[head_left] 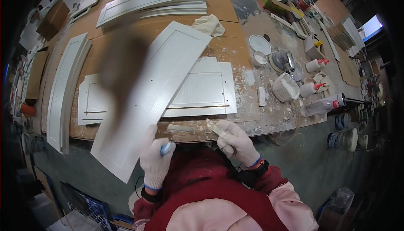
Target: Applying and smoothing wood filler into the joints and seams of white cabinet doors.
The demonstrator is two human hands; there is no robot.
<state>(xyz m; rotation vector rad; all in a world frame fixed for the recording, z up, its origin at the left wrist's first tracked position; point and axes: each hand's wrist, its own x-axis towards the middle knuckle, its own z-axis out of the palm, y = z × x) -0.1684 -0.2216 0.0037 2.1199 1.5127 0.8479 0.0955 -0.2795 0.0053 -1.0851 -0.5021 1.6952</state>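
My left hand (155, 158), in a white knitted glove, is closed round a small blue-and-white rounded thing (167, 148) whose kind I cannot make out. Its upper fingers meet the edge of a long white panel (168, 69), which lies slanted over other panels and juts past the table's near edge. In my right hand (238, 141), also gloved, is a flat, pale, narrow tool (216, 129) with a rough tip, pointing up and left. A short pale strip (181, 128) lies on the table edge between both hands. A dark blur covers part of the slanted panel.
Stacked white panels lie beneath (206, 88), at left (69, 92) and at the back (155, 3). A crumpled cloth (210, 25) touches the slanted panel. To the right stand a sander (282, 61), a white tub (285, 87), red-tipped glue bottles (309, 89) and a clear bottle (322, 106).
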